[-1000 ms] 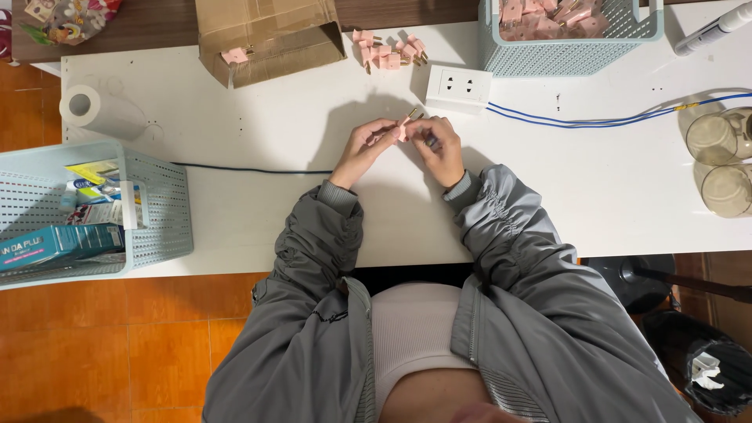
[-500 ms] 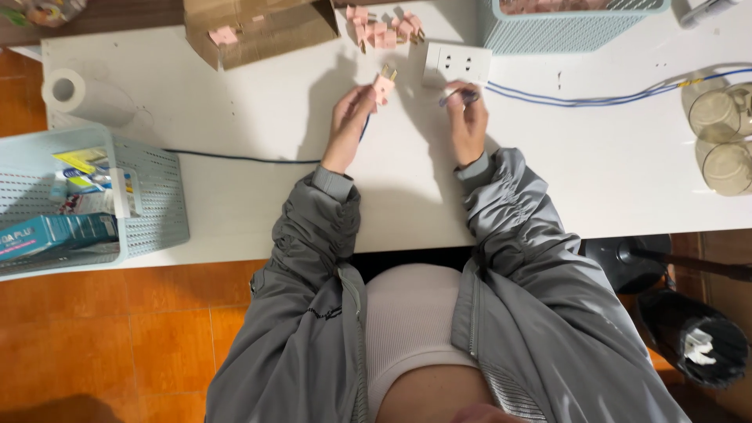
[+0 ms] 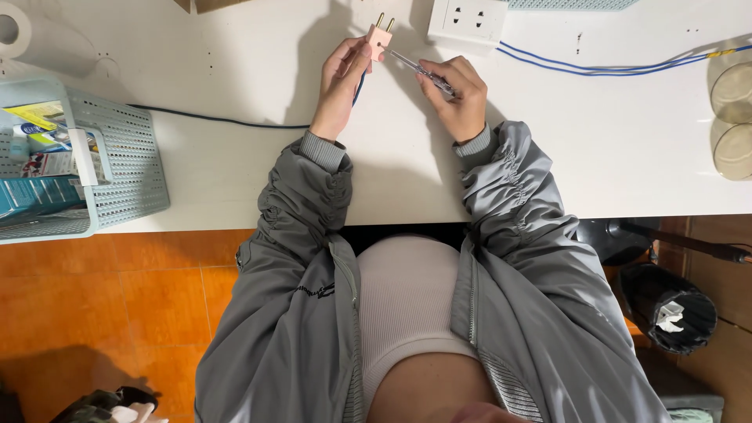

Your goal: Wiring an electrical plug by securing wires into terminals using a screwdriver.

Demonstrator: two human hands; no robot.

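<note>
The left hand is closed around a small pink two-pin plug, pinched at its fingertips with the two brass pins pointing up and away from the person, toward the far edge of the white table. The right hand is closed on a slim screwdriver, whose handle sits in the curled fingers and whose shaft runs up and to the left, so the long axis slants from the right hand toward the plug; the tip meets the plug's side face, just beside the left fingertips. The plug thus lies up-left of the right hand and directly at the tip of the left one, so the left hand is the nearer. A dark blue cord trails from under the left hand away to its left across the table. Just beyond the right hand, further from the person, a white wall socket block lies flat, near the plug's pins but apart from them. From it a pair of blue wires runs away to the right of the right hand. Well off to the left of the left hand stands a pale blue plastic basket holding packets, and far to the right sit two round clear lids or jars at the table's edge.
</note>
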